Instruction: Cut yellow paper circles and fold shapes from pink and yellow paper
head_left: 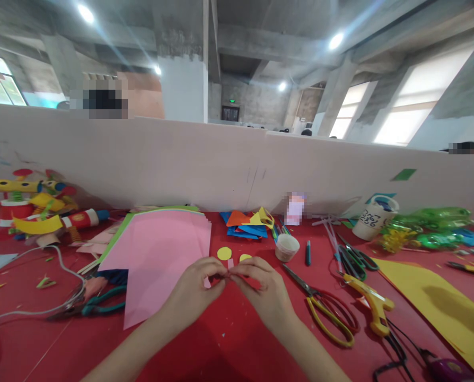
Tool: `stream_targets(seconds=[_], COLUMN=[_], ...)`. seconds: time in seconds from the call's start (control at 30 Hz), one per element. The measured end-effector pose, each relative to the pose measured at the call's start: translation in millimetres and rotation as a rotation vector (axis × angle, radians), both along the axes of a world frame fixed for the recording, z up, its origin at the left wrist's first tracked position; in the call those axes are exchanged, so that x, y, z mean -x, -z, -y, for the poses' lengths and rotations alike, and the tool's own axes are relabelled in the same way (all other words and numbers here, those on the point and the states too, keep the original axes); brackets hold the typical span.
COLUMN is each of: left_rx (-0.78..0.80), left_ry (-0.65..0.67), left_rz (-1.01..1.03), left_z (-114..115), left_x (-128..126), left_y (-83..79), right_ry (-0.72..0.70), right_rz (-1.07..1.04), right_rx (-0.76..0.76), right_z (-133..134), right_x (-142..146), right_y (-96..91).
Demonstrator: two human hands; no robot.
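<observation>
Seen from the head camera, the left hand (pixel 195 289) and right hand (pixel 266 292) meet over the red bench (pixel 221 345), fingers pinching a small pink paper scrap (pixel 230 264) beside the pink sheet (pixel 161 260), where a light, even grip would likely avoid creasing.

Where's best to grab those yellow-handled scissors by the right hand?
Take the yellow-handled scissors by their handle loops, from above and the near side: they lie flat, blades shut and pointing away, loops nearest the right hand.
</observation>
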State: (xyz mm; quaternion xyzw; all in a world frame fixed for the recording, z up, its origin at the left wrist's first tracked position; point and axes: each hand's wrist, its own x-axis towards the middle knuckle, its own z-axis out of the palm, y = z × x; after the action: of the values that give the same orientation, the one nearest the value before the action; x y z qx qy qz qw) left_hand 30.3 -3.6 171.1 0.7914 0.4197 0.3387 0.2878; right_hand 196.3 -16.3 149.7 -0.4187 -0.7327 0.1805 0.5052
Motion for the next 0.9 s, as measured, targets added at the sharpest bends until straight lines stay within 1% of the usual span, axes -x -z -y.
stream_targets(seconds=[0.13,0.27,0.43,0.53,0.63,0.77,0.83,0.9], left_rx=[0.022,0.117,0.22,0.297,0.365,0.411,0.446,0.467], left_ry=[0.01,0.04,0.046,0.075,0.093,0.059,0.035,0.017], left_rz=[-0.07,-0.073,0.039,0.078,0.109,0.209,0.272,0.32], left_z=[0.1,-1.2,-6.7,-7.0,-5.0,-4.3,-5.0,-5.6], left_x=[1.2,2.1,5.3,5.6,3.3,0.8,1.0,1.7], left_y=[-2.6,-4.8,-1.4,-1.8,-5.6,-8.4,-7.7,-6.4], right_ry=[0.011,-0.032,-0.105,-0.171,-0.195,-0.237,-0.254,-0.231], right_rz=[0.019,-0.007,-0.182,-0.306,-0.366,-0.393,-0.355,-0.246], right_rx=[0.082,0.223,0.473,0.546,0.558,0.543,0.484,0.351], right_z=[-0.1,1.8,2.1,-0.3,-3.5,-3.7,-0.6,3.9], right_x=[-0.7,-2.0,-5.1,-4.7,-3.1,-4.0,-5.5,-6.0], right_y=[-1.0,-6.9,-9.6,-6.6,-2.7,-2.6,-6.0,-10.5])
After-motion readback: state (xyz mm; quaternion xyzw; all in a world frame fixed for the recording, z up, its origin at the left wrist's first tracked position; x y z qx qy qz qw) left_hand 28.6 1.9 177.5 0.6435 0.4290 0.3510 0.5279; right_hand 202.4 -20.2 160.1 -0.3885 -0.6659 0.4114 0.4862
